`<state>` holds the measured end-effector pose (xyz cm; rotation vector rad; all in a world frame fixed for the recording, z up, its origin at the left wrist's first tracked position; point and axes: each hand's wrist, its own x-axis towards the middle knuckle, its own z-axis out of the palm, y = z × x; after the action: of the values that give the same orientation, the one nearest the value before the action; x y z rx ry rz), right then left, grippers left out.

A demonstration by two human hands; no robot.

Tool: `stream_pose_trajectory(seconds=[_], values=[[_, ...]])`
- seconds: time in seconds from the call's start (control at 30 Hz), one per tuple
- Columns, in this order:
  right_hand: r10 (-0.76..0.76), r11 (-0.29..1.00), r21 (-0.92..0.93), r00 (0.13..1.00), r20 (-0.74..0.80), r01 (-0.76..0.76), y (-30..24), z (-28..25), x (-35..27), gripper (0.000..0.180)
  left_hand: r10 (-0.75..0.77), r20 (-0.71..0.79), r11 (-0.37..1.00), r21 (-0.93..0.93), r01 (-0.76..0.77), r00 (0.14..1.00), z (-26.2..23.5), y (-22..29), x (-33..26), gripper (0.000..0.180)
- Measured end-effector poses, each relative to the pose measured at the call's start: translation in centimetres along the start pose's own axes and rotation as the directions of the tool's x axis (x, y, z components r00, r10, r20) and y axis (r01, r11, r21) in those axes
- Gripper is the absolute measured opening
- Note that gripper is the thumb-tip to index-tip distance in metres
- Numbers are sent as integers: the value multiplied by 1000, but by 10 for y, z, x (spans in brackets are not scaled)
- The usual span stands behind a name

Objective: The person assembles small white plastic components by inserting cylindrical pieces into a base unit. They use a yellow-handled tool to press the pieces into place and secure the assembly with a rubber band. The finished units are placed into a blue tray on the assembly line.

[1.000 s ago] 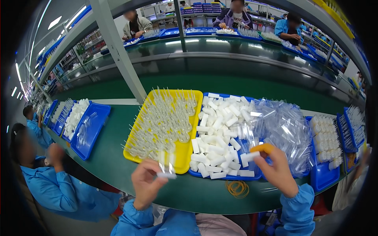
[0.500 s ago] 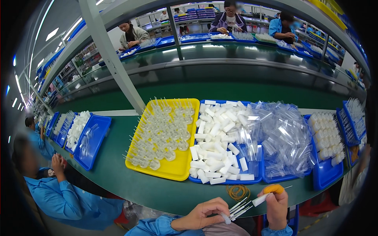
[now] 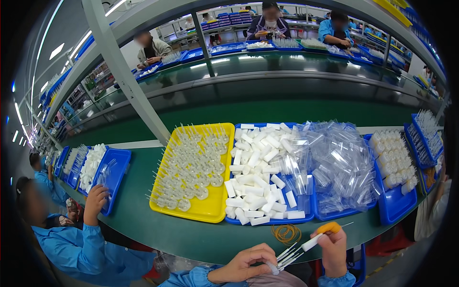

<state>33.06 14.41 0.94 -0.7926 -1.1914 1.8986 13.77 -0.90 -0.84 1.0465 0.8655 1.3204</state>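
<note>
My left hand [image 3: 245, 265] is closed around the base of a cluster of thin white sticks [image 3: 288, 258], which fan out toward the right. Part of a clear round base shows at the fingers. Opposite it, my right hand [image 3: 333, 251] pinches a small white foam block [image 3: 311, 242] between thumb and forefinger. An orange finger cot [image 3: 329, 227] covers that forefinger, and a thin pale rod [image 3: 346, 224] juts out beyond it. The block's lower end is close to the stick tips; whether they touch, I cannot tell.
A yellow tray [image 3: 216, 203] holds several clear pieces with upright sticks. Beside it, blue trays hold white foam blocks [image 3: 256, 184] and clear plastic sleeves [image 3: 342, 167]. Rubber bands [image 3: 286, 234] lie at the bench edge. A co-worker's hand [image 3: 97, 200] reaches into a blue tray at left.
The view has shifted slightly. The foam block in my right hand is a little nearer the stick tips. At left, the co-worker's hand has moved up to the blue tray.
</note>
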Motion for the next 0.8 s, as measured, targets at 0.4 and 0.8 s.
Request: stream_pose_trajectory(seconds=[0.4,0.8], values=[[11,1000,9,999,-49,-11,6,6,2,17,-17,-15,999,-52,16,1000,1,1,-1,16],[98,995,-1,995,12,-98,5,14,-3,19,-73,-14,997,12,73,997,-2,-3,-1,17]])
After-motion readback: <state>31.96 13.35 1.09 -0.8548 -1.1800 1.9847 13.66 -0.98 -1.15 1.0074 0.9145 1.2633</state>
